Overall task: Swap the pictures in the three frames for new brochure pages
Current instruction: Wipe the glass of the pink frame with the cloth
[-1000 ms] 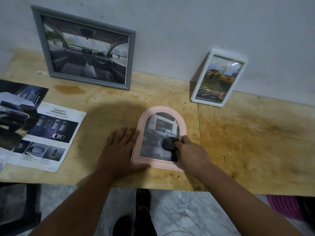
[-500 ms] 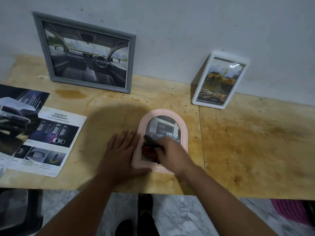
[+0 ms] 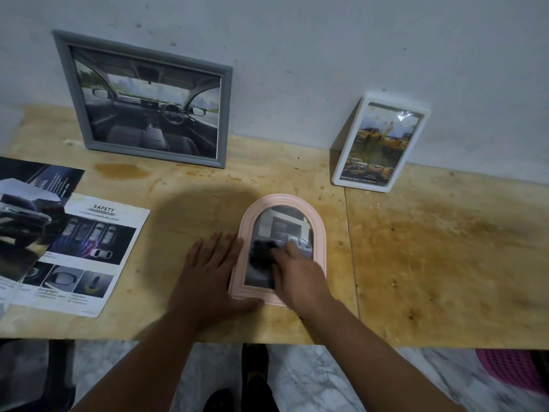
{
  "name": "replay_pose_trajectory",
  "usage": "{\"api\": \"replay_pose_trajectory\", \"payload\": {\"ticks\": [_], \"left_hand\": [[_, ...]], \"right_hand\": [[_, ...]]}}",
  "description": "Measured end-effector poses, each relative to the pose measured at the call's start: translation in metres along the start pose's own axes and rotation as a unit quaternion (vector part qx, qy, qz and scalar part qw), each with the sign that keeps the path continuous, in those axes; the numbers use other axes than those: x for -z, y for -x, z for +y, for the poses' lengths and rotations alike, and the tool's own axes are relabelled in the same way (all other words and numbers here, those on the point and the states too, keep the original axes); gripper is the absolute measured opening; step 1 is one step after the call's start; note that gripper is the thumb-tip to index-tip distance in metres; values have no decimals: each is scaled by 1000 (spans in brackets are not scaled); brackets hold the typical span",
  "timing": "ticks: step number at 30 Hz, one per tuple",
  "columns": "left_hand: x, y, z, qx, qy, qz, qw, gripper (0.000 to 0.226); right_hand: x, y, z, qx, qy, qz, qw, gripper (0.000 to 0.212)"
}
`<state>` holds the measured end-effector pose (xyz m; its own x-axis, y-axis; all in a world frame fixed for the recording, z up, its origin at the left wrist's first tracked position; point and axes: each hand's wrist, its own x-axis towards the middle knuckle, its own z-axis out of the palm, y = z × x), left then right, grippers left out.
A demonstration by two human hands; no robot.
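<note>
A pink arched frame lies flat on the wooden table, with a car picture inside it. My left hand rests flat on the table against the frame's left edge, thumb along its bottom. My right hand holds a dark cloth against the frame's glass. A grey frame with a car-interior picture leans on the wall at the back left. A white frame with a picture of yellow vehicles leans at the back right.
Brochure pages lie spread at the table's left, one headed SAFETY. A pink basket sits on the marble floor at the lower right. Below the table edge are my dark shoes.
My right hand has slid the dark cloth leftwards across the pink frame's glass and then upwards. My left hand stays beside the frame.
</note>
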<state>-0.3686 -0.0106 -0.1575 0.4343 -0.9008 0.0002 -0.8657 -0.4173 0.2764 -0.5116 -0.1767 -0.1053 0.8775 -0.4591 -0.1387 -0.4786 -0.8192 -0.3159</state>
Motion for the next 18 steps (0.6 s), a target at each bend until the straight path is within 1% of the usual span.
{"api": "replay_pose_trajectory", "payload": {"ticks": [3, 4, 5, 6, 7, 9, 11, 14, 16, 18], "left_hand": [[-1, 0, -1, 2, 4, 4, 1000, 121], [-1, 0, 0, 1, 5, 4, 1000, 122], [0, 0, 0, 1, 5, 4, 1000, 122], [1, 0, 0, 1, 4, 3, 1000, 122], [2, 0, 1, 2, 4, 2, 1000, 123], [3, 0, 1, 3, 2, 1, 1000, 123], [4, 0, 1, 3, 1, 0, 1000, 124], [4, 0, 1, 3, 4, 0, 1000, 123], [3, 0, 1, 2, 4, 1, 1000, 122], [2, -1, 1, 2, -2, -4, 1000, 122]], "right_hand": [[6, 14, 0, 68, -79, -98, 990, 36], [15, 9, 5, 63, -109, -121, 985, 34], [24, 1, 12, 41, -142, -128, 981, 32], [32, -9, 20, 10, -157, -106, 982, 31], [39, -22, 31, -27, -147, -61, 987, 31], [46, -47, 50, -100, -72, 15, 992, 31], [40, -65, 50, -152, -11, 25, 988, 32], [22, -67, 32, -138, 27, 26, 990, 38], [16, -58, 21, -95, 35, 26, 994, 37], [10, -44, 12, -31, 25, 3, 999, 34]]}}
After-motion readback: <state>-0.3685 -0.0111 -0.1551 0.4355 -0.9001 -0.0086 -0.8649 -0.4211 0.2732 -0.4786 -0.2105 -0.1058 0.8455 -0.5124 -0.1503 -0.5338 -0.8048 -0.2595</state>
